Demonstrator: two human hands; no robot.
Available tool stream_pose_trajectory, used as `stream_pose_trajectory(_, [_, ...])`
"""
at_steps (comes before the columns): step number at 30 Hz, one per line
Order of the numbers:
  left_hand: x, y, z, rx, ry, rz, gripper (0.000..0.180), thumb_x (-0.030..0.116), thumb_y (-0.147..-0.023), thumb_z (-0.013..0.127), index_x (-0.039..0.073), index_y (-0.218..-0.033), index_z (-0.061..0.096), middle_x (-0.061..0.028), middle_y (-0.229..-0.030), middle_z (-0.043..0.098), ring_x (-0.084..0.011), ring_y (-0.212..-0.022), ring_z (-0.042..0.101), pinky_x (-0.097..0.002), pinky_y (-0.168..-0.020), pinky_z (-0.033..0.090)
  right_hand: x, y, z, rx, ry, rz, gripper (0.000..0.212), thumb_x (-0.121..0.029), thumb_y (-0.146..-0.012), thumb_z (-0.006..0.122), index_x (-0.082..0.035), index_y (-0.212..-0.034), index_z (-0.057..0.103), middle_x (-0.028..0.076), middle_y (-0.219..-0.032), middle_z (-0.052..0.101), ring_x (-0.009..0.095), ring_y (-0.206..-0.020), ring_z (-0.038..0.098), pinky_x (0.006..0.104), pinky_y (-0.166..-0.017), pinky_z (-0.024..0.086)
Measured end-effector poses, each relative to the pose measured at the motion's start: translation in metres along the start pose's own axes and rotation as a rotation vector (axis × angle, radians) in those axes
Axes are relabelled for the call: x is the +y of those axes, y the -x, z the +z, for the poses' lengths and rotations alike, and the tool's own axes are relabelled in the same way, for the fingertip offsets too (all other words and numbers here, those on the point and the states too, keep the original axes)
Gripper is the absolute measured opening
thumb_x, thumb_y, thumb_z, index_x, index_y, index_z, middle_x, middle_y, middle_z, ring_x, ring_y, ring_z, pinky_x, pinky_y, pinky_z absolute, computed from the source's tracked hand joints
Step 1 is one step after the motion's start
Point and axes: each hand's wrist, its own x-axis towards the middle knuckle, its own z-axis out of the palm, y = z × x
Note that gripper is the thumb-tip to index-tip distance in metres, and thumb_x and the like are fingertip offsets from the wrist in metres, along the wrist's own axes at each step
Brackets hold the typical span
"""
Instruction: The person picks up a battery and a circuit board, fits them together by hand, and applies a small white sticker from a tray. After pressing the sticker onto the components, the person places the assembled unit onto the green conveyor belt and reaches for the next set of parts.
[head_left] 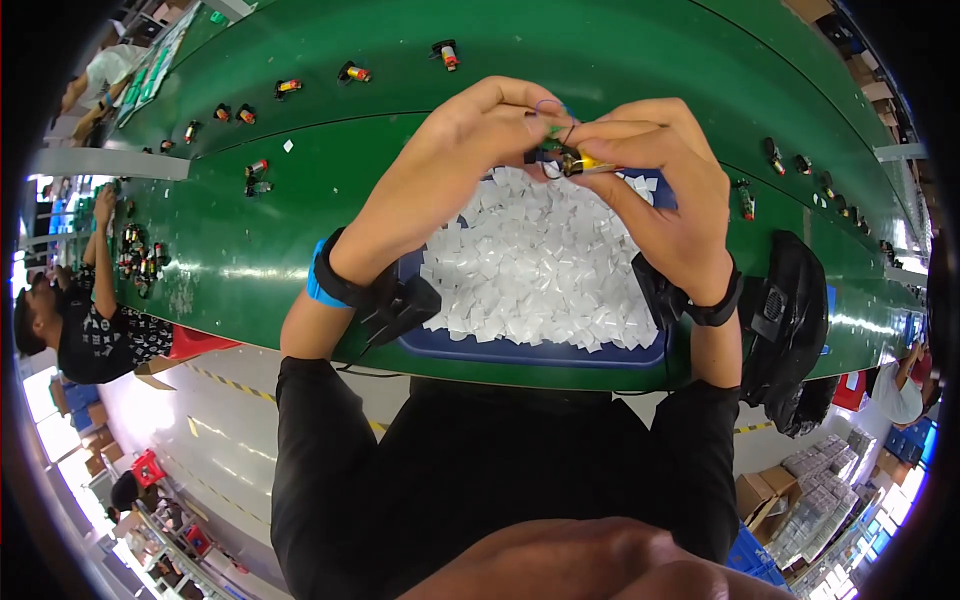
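Observation:
Both my hands meet above a blue tray point(540, 355) heaped with small white square pieces point(540, 260). Between the thumb and fingers of my right hand point(672, 170) is a small wired assembly point(575, 163) with a yellow body and black parts. My left hand point(455, 150) closes its fingertips around the assembly's thin wires, by a small green bit. The fingers hide part of the assembly, so its exact kind cannot be made out.
Similar small assemblies stand spaced along the green bench point(330, 210), one point(446, 55) beyond my hands. A cluster of them point(140, 255) lies at the left, near a co-worker point(85, 330). A black plastic bag point(795, 330) sits right of the tray. Black devices point(400, 305) are strapped at my wrists.

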Motion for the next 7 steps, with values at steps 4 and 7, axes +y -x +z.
stream_pose_trajectory(4, [0.0088,0.0074,-0.0007,-0.138,-0.334,-0.075,0.025,0.013,-0.096,0.058,0.000,-0.118,0.059,-0.0107,-0.108,0.066,-0.0154,-0.097,0.062,-0.0333,-0.092,0.050,0.0023,0.0023,-0.0012,0.023,0.042,0.031,0.030,0.008,-0.071,0.080,-0.001,-0.098,0.070,0.010,-0.106,0.073,0.023,-0.093,0.065,0.0306,-0.080,0.056])
stream_pose_trajectory(7, [0.0017,0.0072,0.0022,-0.106,-0.593,-0.006,0.039,0.016,-0.094,0.063,0.006,-0.131,0.056,-0.0125,-0.111,0.067,-0.0157,-0.100,0.063,-0.0319,-0.093,0.051,0.0076,0.0065,-0.0028,0.004,0.180,-0.046,0.036,0.009,-0.074,0.078,-0.002,-0.107,0.070,0.011,-0.110,0.072,0.025,-0.095,0.066,0.0281,-0.081,0.057])
